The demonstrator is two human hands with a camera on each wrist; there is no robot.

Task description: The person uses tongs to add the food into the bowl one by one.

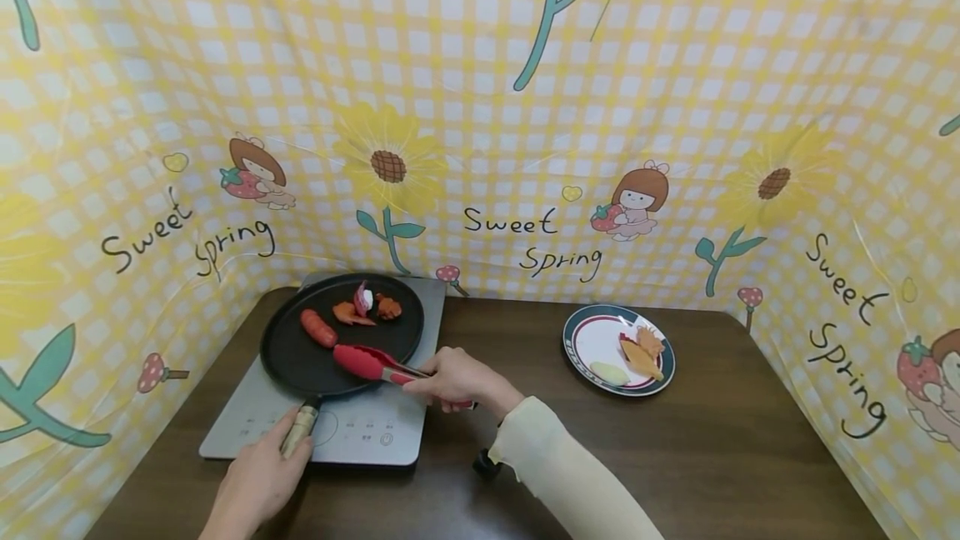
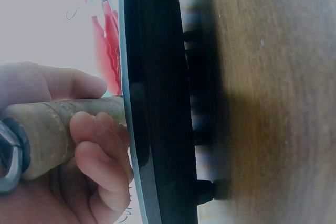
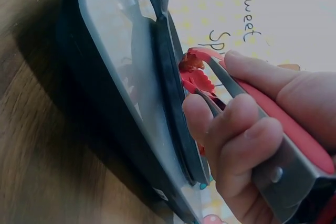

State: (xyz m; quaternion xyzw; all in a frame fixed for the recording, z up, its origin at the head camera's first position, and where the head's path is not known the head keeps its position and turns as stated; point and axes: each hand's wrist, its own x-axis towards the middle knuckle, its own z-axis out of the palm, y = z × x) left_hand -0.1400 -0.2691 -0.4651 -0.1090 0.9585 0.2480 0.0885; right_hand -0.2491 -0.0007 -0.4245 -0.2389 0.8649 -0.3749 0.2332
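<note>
My left hand (image 1: 262,477) grips the wooden handle (image 1: 302,430) of a round black frying pan (image 1: 288,367); in the left wrist view its fingers (image 2: 102,163) curl around the handle. My right hand (image 1: 463,377) holds red-tipped tongs (image 1: 362,362) with metal arms, their tips over the pan's front right part. A red sausage (image 1: 318,328) lies in the pan just left of the tips. Behind it are an orange-brown wing-shaped piece (image 1: 350,314), a similar lumpy piece (image 1: 389,307) and a purple-and-white piece (image 1: 363,300). In the right wrist view the tong tips (image 3: 202,82) stand apart near reddish-brown food.
The pan sits on a silver induction cooktop (image 1: 386,440) at the left of a dark wooden table (image 1: 675,457). A dark-rimmed plate (image 1: 573,357) with several food pieces stands right of centre. A small black object (image 1: 486,465) lies beside my right sleeve. Patterned cloth (image 1: 480,148) encloses the table.
</note>
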